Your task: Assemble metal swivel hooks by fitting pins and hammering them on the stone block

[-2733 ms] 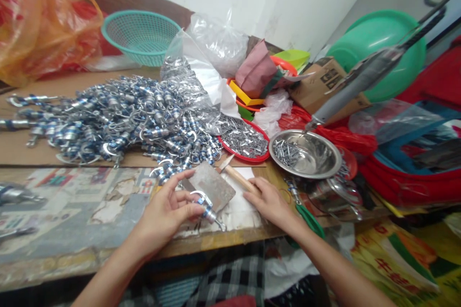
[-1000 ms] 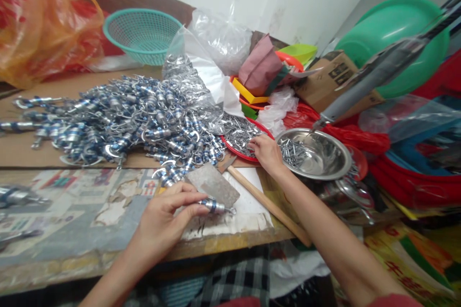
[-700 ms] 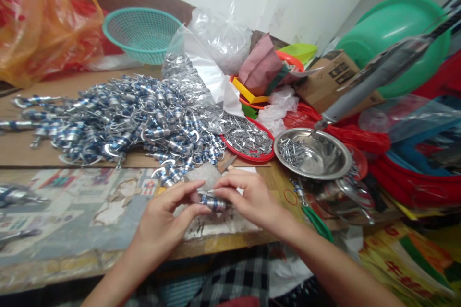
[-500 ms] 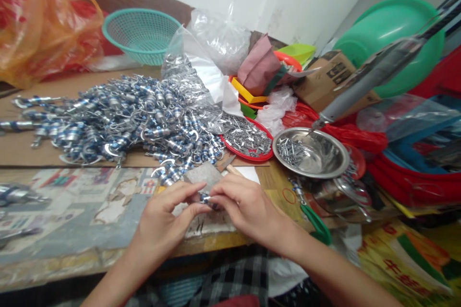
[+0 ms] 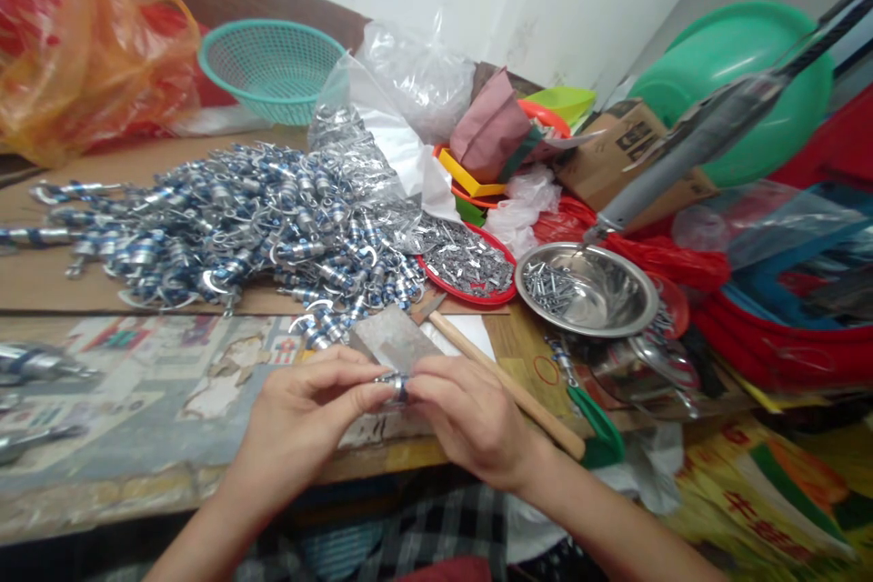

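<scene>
My left hand (image 5: 306, 409) pinches one end of a small blue and silver metal part (image 5: 396, 386) between thumb and fingers. My right hand (image 5: 474, 414) grips the other end, its fingers closed round it. The part is held over the front of a flat grey metal block (image 5: 394, 338). Behind the right hand lies a hammer, its wooden handle (image 5: 546, 423) slanting down to the right. A large pile of similar blue and silver parts (image 5: 225, 218) is at the back left.
A red tray (image 5: 513, 291) of small metal pieces and a steel bowl (image 5: 641, 323) with pins stand to the right. A grey tool (image 5: 688, 150) slants above the bowl. A green basket (image 5: 273, 100) is behind the pile. More parts (image 5: 41, 364) lie at the left edge.
Both hands have moved slightly down, still holding the part between them. More of the metal block and the hammer's handle now shows.
</scene>
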Tool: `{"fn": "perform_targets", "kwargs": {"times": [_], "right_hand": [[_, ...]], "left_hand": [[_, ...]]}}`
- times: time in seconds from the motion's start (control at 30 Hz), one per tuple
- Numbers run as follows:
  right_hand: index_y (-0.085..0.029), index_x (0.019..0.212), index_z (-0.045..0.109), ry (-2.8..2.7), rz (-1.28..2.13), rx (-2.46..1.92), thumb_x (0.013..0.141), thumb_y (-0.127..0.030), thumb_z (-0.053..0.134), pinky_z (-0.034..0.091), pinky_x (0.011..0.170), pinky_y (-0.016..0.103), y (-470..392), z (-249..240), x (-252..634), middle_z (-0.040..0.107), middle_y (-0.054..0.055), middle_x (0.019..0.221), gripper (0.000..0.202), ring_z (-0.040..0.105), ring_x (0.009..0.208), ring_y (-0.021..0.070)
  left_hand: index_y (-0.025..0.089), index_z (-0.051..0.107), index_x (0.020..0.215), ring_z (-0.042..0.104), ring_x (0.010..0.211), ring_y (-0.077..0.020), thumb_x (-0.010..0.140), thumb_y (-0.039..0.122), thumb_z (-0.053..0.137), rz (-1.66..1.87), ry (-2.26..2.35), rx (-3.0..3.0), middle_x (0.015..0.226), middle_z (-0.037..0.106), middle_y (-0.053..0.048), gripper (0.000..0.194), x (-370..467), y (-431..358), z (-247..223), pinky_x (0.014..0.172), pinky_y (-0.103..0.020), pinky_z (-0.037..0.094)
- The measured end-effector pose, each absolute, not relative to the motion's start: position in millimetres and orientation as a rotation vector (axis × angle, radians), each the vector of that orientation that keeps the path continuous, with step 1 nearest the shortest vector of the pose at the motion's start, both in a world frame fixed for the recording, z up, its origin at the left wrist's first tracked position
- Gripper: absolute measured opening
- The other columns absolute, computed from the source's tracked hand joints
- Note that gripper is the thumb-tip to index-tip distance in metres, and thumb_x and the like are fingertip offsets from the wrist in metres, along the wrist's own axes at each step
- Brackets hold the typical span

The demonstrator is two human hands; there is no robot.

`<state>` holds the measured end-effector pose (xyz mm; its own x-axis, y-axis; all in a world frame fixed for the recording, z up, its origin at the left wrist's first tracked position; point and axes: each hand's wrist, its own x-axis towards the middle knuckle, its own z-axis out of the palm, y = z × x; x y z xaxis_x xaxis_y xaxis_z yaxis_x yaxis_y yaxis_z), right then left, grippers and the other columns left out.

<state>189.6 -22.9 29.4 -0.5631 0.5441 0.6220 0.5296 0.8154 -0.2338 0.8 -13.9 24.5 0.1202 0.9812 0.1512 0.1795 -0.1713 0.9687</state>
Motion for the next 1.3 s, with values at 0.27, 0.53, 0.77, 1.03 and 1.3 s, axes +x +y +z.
{"fn": "perform_targets", "kwargs": {"times": [0.27, 0.53, 0.77, 1.03, 1.3], "right_hand": [[-0.01, 0.093, 0.064, -2.464, -0.327, -0.543, 0.086, -0.01, 0.05, 0.056, 0.069, 0.032, -16.9, 44.8, 198.7, 0.07, 0.014, 0.091, 0.016, 0.065, 0.081, 0.0187], [-0.004, 0.091, 0.066, -2.498, -0.348, -0.473, 0.086, -0.009, 0.048, 0.057, 0.072, 0.034, -16.0, 48.7, 201.9, 0.07, 0.015, 0.095, 0.019, 0.066, 0.084, 0.0219], [-0.009, 0.091, 0.066, -2.373, -0.197, -0.569, 0.085, -0.009, 0.049, 0.056, 0.067, 0.029, -18.5, 43.8, 199.8, 0.071, 0.013, 0.092, 0.019, 0.066, 0.083, 0.0183], [-0.014, 0.089, 0.07, -2.047, 0.272, -0.818, 0.079, -0.011, 0.059, 0.055, 0.066, 0.023, -26.0, 32.8, 183.1, 0.071, 0.01, 0.084, 0.015, 0.067, 0.075, 0.0147], [-0.02, 0.09, 0.071, -2.107, 0.375, -1.501, 0.084, -0.024, 0.058, 0.053, 0.073, 0.024, 28.5, 35.4, 214.9, 0.073, 0.003, 0.089, 0.016, 0.067, 0.08, 0.0142]], "left_hand": [[0.022, 0.073, 0.061, 0.064, 0.06, -0.0184, 0.067, 0.029, 0.067, 1.025, 1.239, 1.664, 0.062, 0.072, -0.001, 0.011, 3.1, -14.2, 34.3, 0.06, -0.027, 0.047], [0.021, 0.071, 0.061, 0.063, 0.06, -0.0176, 0.073, 0.028, 0.061, 0.984, 1.236, 1.779, 0.062, 0.07, -0.002, 0.017, 1.8, -16.4, 32.4, 0.059, -0.026, 0.046], [0.022, 0.071, 0.063, 0.062, 0.069, -0.0174, 0.074, 0.027, 0.061, 1.086, 1.163, 1.892, 0.071, 0.067, -0.002, 0.016, -0.2, -13.3, 34.3, 0.066, -0.025, 0.045], [0.019, 0.069, 0.088, 0.065, 0.077, -0.0199, 0.068, 0.036, 0.067, 0.958, 1.18, 1.146, 0.081, 0.073, -0.004, 0.026, 8.2, -17.1, 34.1, 0.072, -0.028, 0.049], [0.017, 0.044, 0.122, 0.065, 0.085, -0.0203, 0.059, 0.031, 0.076, 0.957, 1.07, 0.886, 0.083, 0.069, -0.002, 0.072, 11.8, -20.5, 20.9, 0.078, -0.029, 0.05]]}}
